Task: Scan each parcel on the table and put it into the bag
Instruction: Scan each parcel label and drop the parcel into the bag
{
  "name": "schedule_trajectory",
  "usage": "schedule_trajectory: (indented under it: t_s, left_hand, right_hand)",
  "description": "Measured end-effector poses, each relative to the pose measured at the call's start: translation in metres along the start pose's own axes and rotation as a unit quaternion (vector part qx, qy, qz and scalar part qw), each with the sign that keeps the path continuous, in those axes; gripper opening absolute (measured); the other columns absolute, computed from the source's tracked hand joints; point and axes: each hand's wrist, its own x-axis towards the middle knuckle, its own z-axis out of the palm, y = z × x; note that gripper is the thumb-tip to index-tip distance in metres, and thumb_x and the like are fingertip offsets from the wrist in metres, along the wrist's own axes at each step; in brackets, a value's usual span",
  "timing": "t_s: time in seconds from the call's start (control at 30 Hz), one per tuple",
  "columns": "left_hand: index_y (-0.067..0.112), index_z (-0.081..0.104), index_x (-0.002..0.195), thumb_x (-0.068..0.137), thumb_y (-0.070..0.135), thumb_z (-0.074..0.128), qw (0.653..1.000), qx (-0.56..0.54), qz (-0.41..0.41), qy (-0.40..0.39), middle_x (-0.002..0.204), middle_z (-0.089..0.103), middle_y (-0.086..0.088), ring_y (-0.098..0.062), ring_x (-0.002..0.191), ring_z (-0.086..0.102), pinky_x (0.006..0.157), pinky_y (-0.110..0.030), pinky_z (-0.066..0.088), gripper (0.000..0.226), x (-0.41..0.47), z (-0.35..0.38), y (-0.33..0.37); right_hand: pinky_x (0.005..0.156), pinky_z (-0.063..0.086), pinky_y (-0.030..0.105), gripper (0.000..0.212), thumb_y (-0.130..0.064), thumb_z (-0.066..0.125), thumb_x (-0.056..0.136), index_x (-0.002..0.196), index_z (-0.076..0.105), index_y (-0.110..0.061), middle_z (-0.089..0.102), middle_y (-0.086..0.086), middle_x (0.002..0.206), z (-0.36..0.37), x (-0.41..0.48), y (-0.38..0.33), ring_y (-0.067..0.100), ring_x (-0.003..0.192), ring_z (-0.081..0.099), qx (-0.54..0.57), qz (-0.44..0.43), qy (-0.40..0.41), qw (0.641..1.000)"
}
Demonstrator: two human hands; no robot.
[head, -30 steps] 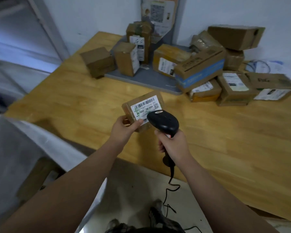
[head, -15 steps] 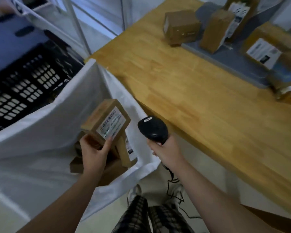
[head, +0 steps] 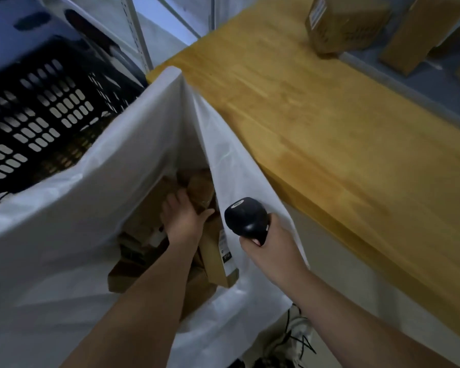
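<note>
- The white bag (head: 104,181) gapes around your left hand (head: 182,221); the bench (head: 329,134) lies to its right.
- The cardboard parcel (head: 199,189) is inside the bag, your left fingers (head: 171,204) curled on its near end. It is probably light and stiff; grip across opposite edges.
- Your right hand (head: 274,253) wraps the barcode scanner (head: 246,217).

Bench (head: 329,134): honey-coloured wood in joined planks, filling the right side.
Mat (head: 414,86): grey, flat on the bench at far right.
Crate (head: 37,120): black slotted plastic, at left.
Shelf upright (head: 138,41): pale metal, punched with holes, behind the crate.
Floor (head: 337,266): pale and smooth, below the bench edge.
Light: dim, bluish at upper left.
</note>
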Motion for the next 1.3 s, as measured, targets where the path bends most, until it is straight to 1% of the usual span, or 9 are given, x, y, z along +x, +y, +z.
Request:
schedule_trajectory:
  t_s: [0.07,0.13,0.2,0.3,0.47,0.6,0.8,0.97,1.3]
  left_hand:
    - [-0.001,0.064,0.111,0.045,0.052,0.09,0.997,0.06,0.025,-0.032,0.095,0.061,-0.028,-0.043,0.08,0.062,0.066,-0.044,0.053,0.089,0.003,0.019,-0.009]
    - [0.003,0.06,0.126,0.054,0.044,0.091,0.996,0.066,0.045,-0.044,0.107,0.058,-0.031,-0.047,0.091,0.058,0.074,-0.048,0.051,0.089,0.001,0.03,-0.016]
    - [0.015,0.038,0.147,0.076,0.049,0.076,0.993,0.073,0.038,-0.09,0.131,0.046,-0.027,-0.045,0.115,0.046,0.09,-0.046,0.044,0.087,-0.001,0.031,-0.023]
    - [0.027,0.015,0.154,0.087,0.058,0.058,0.986,0.109,0.033,-0.124,0.145,0.032,-0.018,-0.037,0.129,0.034,0.102,-0.043,0.035,0.085,-0.001,0.024,-0.029]
    - [0.013,0.037,0.146,0.081,0.05,0.07,0.988,0.115,0.061,-0.081,0.133,0.046,-0.022,-0.04,0.117,0.044,0.095,-0.047,0.04,0.082,-0.009,-0.003,-0.024]
    - [0.016,0.032,0.146,0.089,0.042,0.062,0.992,0.074,0.056,-0.085,0.141,0.038,-0.015,-0.036,0.125,0.037,0.098,-0.046,0.037,0.069,-0.018,-0.048,0.005]
    - [0.015,0.033,0.146,0.093,0.039,0.057,0.983,0.024,0.177,-0.037,0.141,0.039,-0.011,-0.031,0.126,0.037,0.101,-0.042,0.036,0.063,-0.051,-0.107,0.079]
    - [0.017,0.031,0.146,0.094,0.038,0.053,0.947,0.079,0.304,-0.062,0.142,0.036,-0.01,-0.029,0.127,0.037,0.1,-0.038,0.035,0.06,-0.066,-0.126,0.165]
    - [0.018,0.034,0.144,0.095,0.041,0.052,0.901,0.113,0.407,-0.101,0.139,0.037,-0.009,-0.03,0.127,0.038,0.102,-0.04,0.035,0.057,-0.091,-0.118,0.359]
  right_hand:
    - [0.07,0.053,0.034,0.034,-0.029,0.068,0.087,0.109,0.045,-0.018,0.062,-0.003,0.084,0.007,0.009,0.007,0.013,0.079,0.062,-0.005,-0.003,-0.002,1.0]
    - [0.065,0.05,0.028,0.032,-0.028,0.068,0.087,0.108,0.045,-0.02,0.06,-0.005,0.082,0.01,0.015,0.014,0.01,0.077,0.061,-0.004,0.0,-0.001,1.0]
    - [0.064,0.048,0.027,0.032,-0.026,0.068,0.086,0.108,0.045,-0.02,0.059,-0.006,0.082,0.011,0.019,0.019,0.009,0.076,0.059,0.0,0.002,0.005,1.0]
    - [0.066,0.052,0.033,0.034,-0.026,0.068,0.086,0.111,0.046,-0.017,0.061,-0.003,0.081,0.007,0.019,0.021,0.014,0.074,0.062,0.002,0.008,0.015,1.0]
    - [0.076,0.058,0.048,0.037,-0.025,0.069,0.084,0.112,0.047,-0.02,0.063,0.0,0.091,-0.008,0.009,0.015,0.021,0.082,0.065,0.05,0.023,0.024,0.998]
    - [0.078,0.057,0.051,0.04,-0.025,0.07,0.084,0.115,0.046,-0.019,0.062,-0.001,0.091,-0.039,0.0,0.01,0.025,0.084,0.066,0.082,0.038,0.052,0.995]
    - [0.07,0.054,0.037,0.037,-0.027,0.069,0.086,0.115,0.047,-0.021,0.062,-0.003,0.092,-0.105,-0.027,0.012,0.023,0.083,0.064,0.11,0.034,0.12,0.986]
    - [0.074,0.057,0.05,0.034,-0.022,0.068,0.086,0.111,0.044,-0.022,0.063,0.006,0.09,-0.17,-0.057,0.037,0.029,0.08,0.065,0.153,0.055,0.186,0.969]
    - [0.055,0.054,0.034,0.032,-0.02,0.066,0.086,0.112,0.047,-0.015,0.065,0.01,0.082,-0.328,-0.102,0.121,0.025,0.066,0.066,0.221,0.091,0.335,0.911]
